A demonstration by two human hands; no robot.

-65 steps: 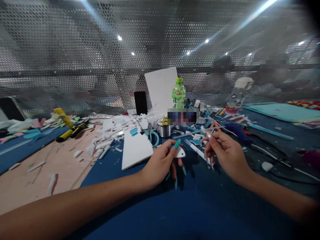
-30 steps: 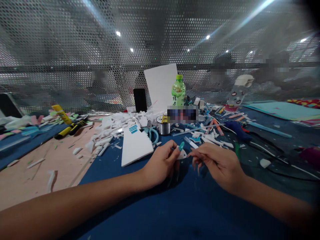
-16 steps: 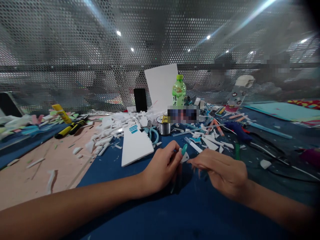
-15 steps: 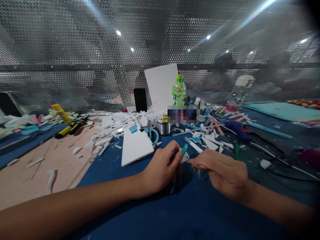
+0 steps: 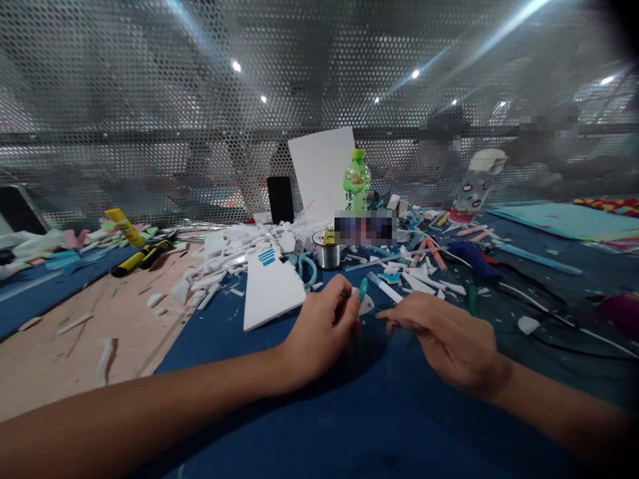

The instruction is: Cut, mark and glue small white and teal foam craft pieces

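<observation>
My left hand (image 5: 322,326) is closed in a pinch on a small white and teal piece (image 5: 366,303); its teal part is a rounded strip that stands up by the fingertips. To the right, my right hand (image 5: 452,339) has thumb and fingers pinched together, a short gap away from that piece. Anything between the right fingertips is too fine to make out. Both hands are just over the blue tabletop (image 5: 319,426). Behind the left hand lies a white foam board (image 5: 272,299) with blue stripes. A spool of clear line (image 5: 329,253) stands beyond the hands.
Light blue scissors (image 5: 308,269) lie beside the spool. White foam scraps (image 5: 204,279) litter the table. Yellow-black cutters (image 5: 132,261) and a yellow glue tube (image 5: 124,227) are at left. A green bottle (image 5: 357,183), blue glue gun (image 5: 474,259) and cables (image 5: 549,306) are farther back and right.
The white and teal piece has tilted and shifted slightly left in my left hand, and the gap to the right fingertips has widened a little. My right hand has barely moved.
</observation>
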